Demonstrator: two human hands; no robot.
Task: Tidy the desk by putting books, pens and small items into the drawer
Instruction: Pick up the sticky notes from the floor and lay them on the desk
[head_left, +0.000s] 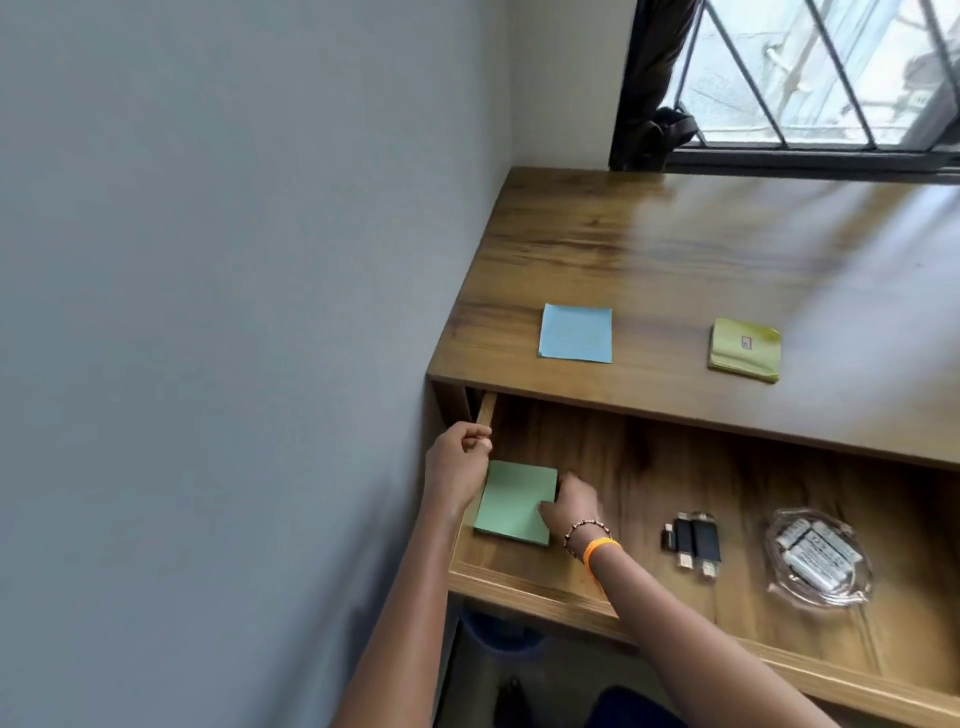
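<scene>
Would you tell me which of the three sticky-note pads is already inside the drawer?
The green pad, under the right hand; the blue pad and yellow pad lie on the desktop.

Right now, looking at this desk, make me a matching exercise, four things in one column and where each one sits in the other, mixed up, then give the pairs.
Things:
1. green sticky pad
2. blue sticky pad
3. yellow sticky pad
4. USB sticks

Places:
A. desk top, nearer the wall
B. drawer, beside the glass dish
C. drawer, left end, at the right hand
D. desk top, further from the wall

Pairs: 1-C, 2-A, 3-D, 4-B
</scene>
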